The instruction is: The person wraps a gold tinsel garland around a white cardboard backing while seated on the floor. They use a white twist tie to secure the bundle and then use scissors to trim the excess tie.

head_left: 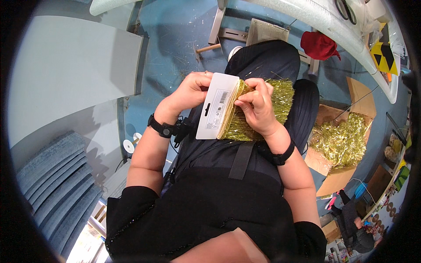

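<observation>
Over my lap, a white hang-tag card (210, 108) with a printed label and a hanger slot sits along the edge of a gold tinsel fringe (283, 98). My left hand (194, 88) grips the card's far end, its fingertips hidden behind the card. Thumb and forefinger of my right hand (258, 105) pinch the gold band (230, 115) at the head of the fringe, close beside the card. The strands spread to the right, beneath my right hand and across my dark trousers.
To the right, an open cardboard box (342, 180) holds a heap of gold tinsel (345, 138). Black-handled scissors (345, 11) lie on the white table (315, 16) ahead. Red cloth (319, 46) hangs below its edge. Another person (352, 217) is at lower right. Tinsel scraps litter the blue floor (174, 42).
</observation>
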A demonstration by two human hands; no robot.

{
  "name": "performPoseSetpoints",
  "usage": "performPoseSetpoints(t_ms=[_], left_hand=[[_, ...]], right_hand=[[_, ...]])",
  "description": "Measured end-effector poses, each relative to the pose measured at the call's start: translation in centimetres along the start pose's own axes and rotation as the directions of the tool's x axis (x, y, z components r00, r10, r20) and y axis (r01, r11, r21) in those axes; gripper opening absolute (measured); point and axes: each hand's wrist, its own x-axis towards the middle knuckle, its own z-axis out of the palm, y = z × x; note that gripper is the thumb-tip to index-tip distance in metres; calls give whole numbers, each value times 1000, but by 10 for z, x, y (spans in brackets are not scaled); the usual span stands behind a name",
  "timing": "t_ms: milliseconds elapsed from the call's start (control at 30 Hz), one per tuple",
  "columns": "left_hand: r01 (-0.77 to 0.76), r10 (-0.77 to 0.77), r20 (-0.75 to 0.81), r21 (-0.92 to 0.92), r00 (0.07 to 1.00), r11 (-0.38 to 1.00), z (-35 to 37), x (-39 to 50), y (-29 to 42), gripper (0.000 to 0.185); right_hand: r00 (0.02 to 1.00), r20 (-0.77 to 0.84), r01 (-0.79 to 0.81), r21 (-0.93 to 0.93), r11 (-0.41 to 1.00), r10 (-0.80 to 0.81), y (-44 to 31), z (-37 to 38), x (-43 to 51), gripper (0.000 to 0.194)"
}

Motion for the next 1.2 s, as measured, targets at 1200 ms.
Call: performPoseSetpoints(t_ms=[1200], left_hand=[[35,-34,15,-71,999,997,6,-4,-4,28]], right_hand=[[1000,22,-11,10,1000,11,1,1,-1,26]])
